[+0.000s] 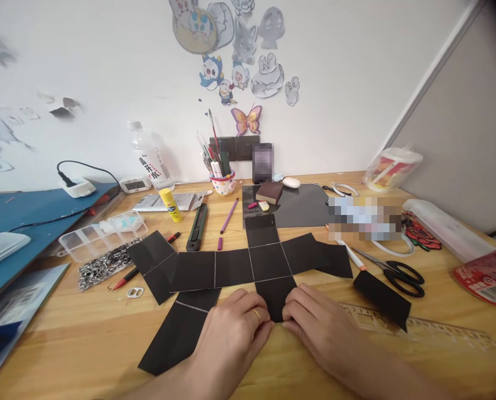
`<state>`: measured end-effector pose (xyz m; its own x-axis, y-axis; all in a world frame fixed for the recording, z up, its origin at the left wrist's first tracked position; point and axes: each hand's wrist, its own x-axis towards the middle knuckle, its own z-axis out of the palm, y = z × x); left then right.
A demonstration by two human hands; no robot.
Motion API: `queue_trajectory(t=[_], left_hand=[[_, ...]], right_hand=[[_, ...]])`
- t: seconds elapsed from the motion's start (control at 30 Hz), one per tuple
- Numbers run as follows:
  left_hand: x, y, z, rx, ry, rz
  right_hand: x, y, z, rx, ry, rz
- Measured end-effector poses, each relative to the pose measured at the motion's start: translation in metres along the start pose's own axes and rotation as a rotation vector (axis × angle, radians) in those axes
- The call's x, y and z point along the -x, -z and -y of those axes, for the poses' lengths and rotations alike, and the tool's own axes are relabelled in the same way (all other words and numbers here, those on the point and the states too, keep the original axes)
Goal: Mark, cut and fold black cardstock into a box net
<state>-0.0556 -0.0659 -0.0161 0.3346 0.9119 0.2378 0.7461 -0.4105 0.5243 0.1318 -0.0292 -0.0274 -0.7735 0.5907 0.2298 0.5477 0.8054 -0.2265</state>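
Observation:
A black paper cross-shaped cutout (pixel 233 268), marked with pale lines between its squares, lies on the wooden table. At its near flap my left hand (pixel 236 325), with a ring on one finger, pinches the left corner. The opposite corner of that flap is pinched by my right hand (pixel 312 314). Both sets of fingers are curled and pressed together at the paper's edge. A loose black paper piece (pixel 176 336) lies partly under my left hand and the cutout. Another black piece (pixel 154 265) is farther left, and a black strip (pixel 383 300) rests right of my right hand.
Scissors (pixel 397 272) and a clear ruler (pixel 439 329) lie to the right. Behind the cutout are a utility knife (pixel 196 228), a purple pen (pixel 229 215) and a glue stick (pixel 170 205). A bag of metal rings (pixel 106 264) sits left; a pen cup (pixel 223 182) stands by the wall.

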Motion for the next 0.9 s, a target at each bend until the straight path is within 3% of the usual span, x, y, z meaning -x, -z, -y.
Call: queue_trajectory(t=[0.3, 0.67, 0.9], left_hand=[[-0.002, 0.009, -0.002, 0.103, 0.185, 0.040], [-0.007, 0.011, -0.002, 0.147, 0.274, -0.008], [-0.009, 0.011, 0.000, 0.170, 0.318, 0.006]], right_hand=[[-0.009, 0.017, 0.005, -0.272, -0.201, 0.094], [-0.015, 0.010, 0.008, -0.273, -0.247, 0.019], [-0.022, 0.012, 0.010, -0.347, -0.399, 0.071]])
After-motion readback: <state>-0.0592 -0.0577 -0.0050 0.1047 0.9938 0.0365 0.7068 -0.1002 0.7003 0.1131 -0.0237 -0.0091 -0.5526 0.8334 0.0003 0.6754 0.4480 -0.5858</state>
